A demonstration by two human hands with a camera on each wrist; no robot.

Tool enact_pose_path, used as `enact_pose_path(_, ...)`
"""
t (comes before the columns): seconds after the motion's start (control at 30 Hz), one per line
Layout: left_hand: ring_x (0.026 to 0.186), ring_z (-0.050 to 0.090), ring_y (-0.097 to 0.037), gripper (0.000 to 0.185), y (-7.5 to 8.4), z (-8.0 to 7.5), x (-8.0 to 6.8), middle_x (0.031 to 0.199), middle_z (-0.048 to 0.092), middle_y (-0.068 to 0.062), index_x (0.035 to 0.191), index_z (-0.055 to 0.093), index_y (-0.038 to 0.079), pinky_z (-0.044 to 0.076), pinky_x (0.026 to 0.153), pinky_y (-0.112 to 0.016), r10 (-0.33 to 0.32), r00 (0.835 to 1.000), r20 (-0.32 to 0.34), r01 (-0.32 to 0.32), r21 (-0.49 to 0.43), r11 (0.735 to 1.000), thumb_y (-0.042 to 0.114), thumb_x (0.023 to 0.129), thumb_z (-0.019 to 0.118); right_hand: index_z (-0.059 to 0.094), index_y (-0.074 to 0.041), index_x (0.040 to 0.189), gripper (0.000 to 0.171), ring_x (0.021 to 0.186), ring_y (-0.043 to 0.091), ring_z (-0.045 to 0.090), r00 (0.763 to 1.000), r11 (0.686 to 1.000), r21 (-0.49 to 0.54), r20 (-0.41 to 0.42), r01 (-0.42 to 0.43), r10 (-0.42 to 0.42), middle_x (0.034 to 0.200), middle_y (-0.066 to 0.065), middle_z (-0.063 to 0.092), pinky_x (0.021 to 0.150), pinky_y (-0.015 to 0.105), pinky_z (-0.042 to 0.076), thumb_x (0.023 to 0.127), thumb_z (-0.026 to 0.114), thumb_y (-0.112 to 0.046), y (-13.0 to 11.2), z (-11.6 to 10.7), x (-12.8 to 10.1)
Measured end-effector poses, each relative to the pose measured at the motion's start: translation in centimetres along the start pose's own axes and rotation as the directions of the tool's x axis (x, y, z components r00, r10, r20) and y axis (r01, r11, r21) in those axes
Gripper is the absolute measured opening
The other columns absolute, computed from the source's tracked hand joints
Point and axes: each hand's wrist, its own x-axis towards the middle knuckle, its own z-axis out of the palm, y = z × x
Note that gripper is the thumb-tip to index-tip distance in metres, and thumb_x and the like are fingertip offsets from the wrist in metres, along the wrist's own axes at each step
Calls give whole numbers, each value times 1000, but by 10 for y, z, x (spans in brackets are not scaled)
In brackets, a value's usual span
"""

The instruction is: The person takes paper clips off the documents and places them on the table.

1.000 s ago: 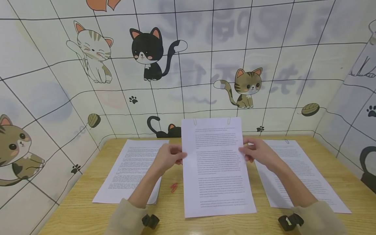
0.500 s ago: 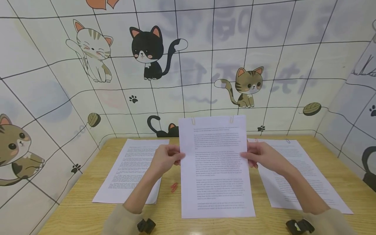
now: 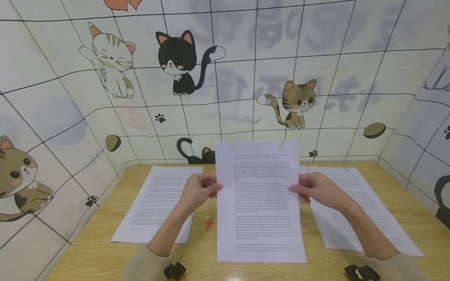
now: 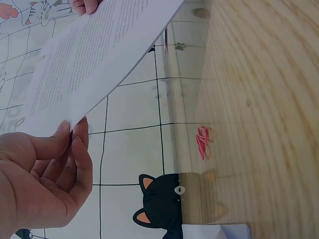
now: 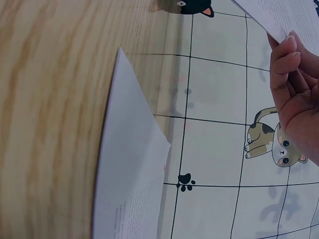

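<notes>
Strips of counter (image 3: pixel 200 253) are left on both sides of the printed document (image 3: pixel 258 214), bounded by the left papers (image 3: pixel 154 203) and the right papers (image 3: pixel 362 214), with red paper clips (image 3: pixel 209 223) lying in the left strip. At lower centre of the frame, its side edges are pinched between thumb and fingers by the left hand (image 3: pixel 199 190) and the right hand (image 3: pixel 318 190). Its long axis is held up and down the frame, clipped edge uppermost.
</notes>
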Motion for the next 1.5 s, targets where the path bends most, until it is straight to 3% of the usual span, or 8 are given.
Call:
enact_pose_path(0.33,77,65,-24,9,3,1,-1,83,72,-4,99,74,2,53,70,-31,66,997,50,-69,69,995,2,90,74,68,2,107,19,55,14,54,999,998,-58,-54,-13,10,66,4,62,52,23,44,98,67,-15,0,0,-3)
enact_pose_path(0.5,81,67,-20,15,9,0,-3,89,73,-2,105,74,4,51,74,-30,142,990,15,-142,118,983,5,90,75,68,2,105,18,56,14,54,998,997,-73,-64,-21,16,66,3,61,52,24,43,97,68,-14,-1,0,-3)
enact_pose_path(0.6,81,68,-16,18,12,0,-2,90,72,-3,107,73,4,54,77,-30,220,975,-21,-216,126,968,4,89,76,68,1,105,17,56,14,54,998,996,-85,-66,-25,20,65,2,61,52,23,42,97,68,-14,-1,1,-3)
enact_pose_path(0.8,83,68,-18,19,20,-2,-5,90,71,-4,105,72,5,56,81,-30,359,928,-104,-344,136,929,3,87,78,69,0,107,17,55,13,53,998,994,-111,-63,-23,16,65,1,61,51,22,42,97,68,-14,1,3,-3)
enact_pose_path(0.97,83,69,-18,20,26,-4,-7,90,71,-5,106,72,4,56,81,-29,433,888,-155,-415,135,900,3,88,78,69,-1,106,16,54,12,53,998,991,-136,-65,-9,0,65,-1,61,50,22,40,96,69,-13,1,4,-3)
enact_pose_path(1.17,85,69,-15,20,34,-7,-12,100,73,-1,109,73,6,55,83,-28,506,845,-172,-478,182,860,6,89,77,70,-2,106,14,54,16,53,998,986,-168,-67,-14,3,63,-2,59,49,21,38,96,69,-13,-2,6,-2)
enact_pose_path(1.5,81,65,-16,18,42,-4,-17,98,74,-4,105,73,0,53,75,-24,666,726,-172,-613,278,740,1,88,77,70,-4,103,10,54,12,51,998,979,-203,-64,0,-13,62,-4,56,49,21,35,96,69,-11,-8,8,-3)
